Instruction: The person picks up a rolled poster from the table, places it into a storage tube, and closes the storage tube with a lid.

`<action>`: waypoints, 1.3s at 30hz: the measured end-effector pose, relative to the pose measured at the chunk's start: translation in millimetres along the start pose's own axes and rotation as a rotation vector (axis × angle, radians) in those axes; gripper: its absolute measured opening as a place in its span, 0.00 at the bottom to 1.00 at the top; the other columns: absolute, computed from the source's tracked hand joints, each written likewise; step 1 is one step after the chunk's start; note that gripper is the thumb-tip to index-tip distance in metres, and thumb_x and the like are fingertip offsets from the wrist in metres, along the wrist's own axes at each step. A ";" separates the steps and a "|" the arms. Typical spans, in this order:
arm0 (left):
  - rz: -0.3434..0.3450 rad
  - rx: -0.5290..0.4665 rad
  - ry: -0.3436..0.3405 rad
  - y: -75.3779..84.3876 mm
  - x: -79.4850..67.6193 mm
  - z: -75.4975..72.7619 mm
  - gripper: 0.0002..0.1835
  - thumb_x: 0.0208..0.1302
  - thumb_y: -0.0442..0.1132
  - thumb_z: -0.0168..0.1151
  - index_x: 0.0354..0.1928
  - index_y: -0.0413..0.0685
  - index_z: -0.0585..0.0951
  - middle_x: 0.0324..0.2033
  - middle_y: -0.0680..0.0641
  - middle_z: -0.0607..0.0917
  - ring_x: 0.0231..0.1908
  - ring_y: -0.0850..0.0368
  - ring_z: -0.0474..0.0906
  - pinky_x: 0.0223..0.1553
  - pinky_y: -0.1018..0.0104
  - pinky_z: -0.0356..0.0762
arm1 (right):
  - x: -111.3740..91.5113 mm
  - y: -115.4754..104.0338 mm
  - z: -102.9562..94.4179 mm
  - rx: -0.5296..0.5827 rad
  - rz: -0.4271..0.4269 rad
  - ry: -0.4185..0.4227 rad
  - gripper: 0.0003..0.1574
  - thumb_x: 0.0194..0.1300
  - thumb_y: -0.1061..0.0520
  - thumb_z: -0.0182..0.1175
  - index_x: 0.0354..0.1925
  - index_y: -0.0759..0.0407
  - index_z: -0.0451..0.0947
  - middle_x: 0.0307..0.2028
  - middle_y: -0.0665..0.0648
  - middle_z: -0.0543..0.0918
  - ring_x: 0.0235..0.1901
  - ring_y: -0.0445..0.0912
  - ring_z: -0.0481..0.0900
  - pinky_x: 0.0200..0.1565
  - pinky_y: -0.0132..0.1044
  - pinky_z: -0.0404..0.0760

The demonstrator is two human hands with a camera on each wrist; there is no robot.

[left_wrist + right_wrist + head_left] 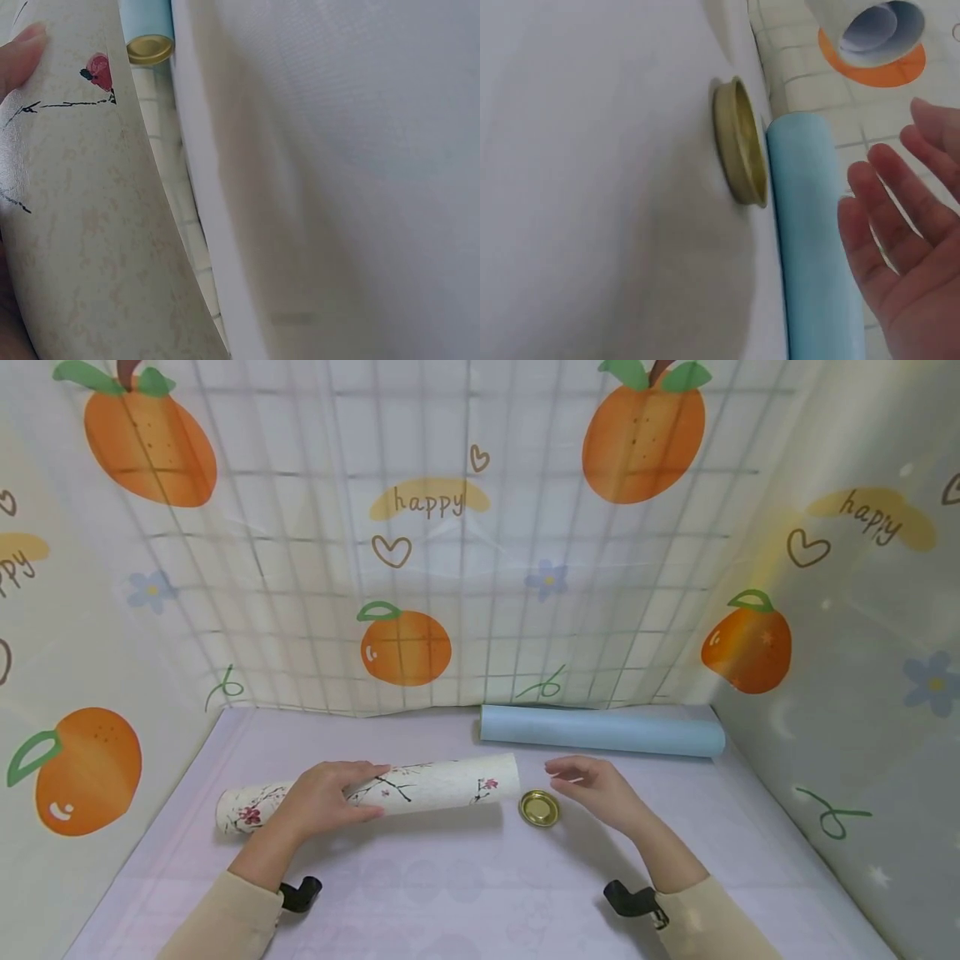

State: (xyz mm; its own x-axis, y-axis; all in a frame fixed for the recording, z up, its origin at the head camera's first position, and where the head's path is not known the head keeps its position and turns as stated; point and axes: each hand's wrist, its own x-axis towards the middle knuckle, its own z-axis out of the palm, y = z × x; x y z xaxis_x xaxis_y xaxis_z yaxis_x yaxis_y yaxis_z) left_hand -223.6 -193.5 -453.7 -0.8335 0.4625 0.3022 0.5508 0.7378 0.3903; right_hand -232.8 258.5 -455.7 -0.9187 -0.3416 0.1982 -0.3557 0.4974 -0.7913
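My left hand [324, 797] grips a white cardboard tube [442, 787] printed with dark branches and pink blossoms. The tube is tilted, its right end held above the table. In the right wrist view that end [881, 34] is uncovered, and something pale shows inside it. A round gold metal cap [539, 808] lies on the table just below the tube's right end. My right hand [597, 789] hovers beside the cap with fingers loosely extended, touching nothing; its open palm [922, 277] shows in the right wrist view.
A light blue tube [600, 731] lies along the back right of the table, and a gold cap [150, 49] closes its near end in the left wrist view. Fabric walls [465, 568] with oranges and a grid surround the pale table [420, 910] at the back and sides.
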 end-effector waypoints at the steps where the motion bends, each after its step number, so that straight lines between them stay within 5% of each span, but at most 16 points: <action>1: 0.001 0.001 0.000 -0.4 -0.4 0.1 0.35 0.50 0.61 0.77 0.63 0.67 0.81 0.56 0.55 0.84 0.58 0.52 0.80 0.60 0.50 0.77 | -0.6 1.6 -0.3 -0.012 0.002 -0.004 0.20 0.69 0.56 0.65 0.55 0.66 0.81 0.53 0.61 0.85 0.50 0.52 0.83 0.51 0.37 0.83; 11: -0.016 0.000 -0.017 -3.9 -2.8 -0.6 0.35 0.50 0.60 0.77 0.63 0.68 0.80 0.57 0.55 0.84 0.58 0.52 0.80 0.60 0.51 0.77 | -5.6 7.1 -2.9 -0.075 0.019 -0.040 0.20 0.69 0.57 0.65 0.55 0.67 0.80 0.54 0.63 0.84 0.48 0.54 0.84 0.52 0.49 0.83; 39: -0.027 -0.006 -0.013 -3.9 -7.2 -2.4 0.35 0.50 0.60 0.77 0.63 0.68 0.81 0.57 0.53 0.84 0.58 0.52 0.80 0.60 0.50 0.76 | 4.0 14.5 6.0 -0.129 0.203 -0.175 0.32 0.58 0.56 0.74 0.59 0.62 0.78 0.47 0.60 0.83 0.44 0.52 0.83 0.46 0.46 0.83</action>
State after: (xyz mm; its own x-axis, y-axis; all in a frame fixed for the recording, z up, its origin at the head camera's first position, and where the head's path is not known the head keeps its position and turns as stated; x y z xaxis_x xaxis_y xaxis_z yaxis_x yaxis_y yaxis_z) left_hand -219.6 -200.9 -455.3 -0.8487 0.4487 0.2799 0.5281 0.7474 0.4032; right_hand -240.5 259.5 -469.8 -0.9339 -0.3511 -0.0683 -0.1964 0.6631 -0.7223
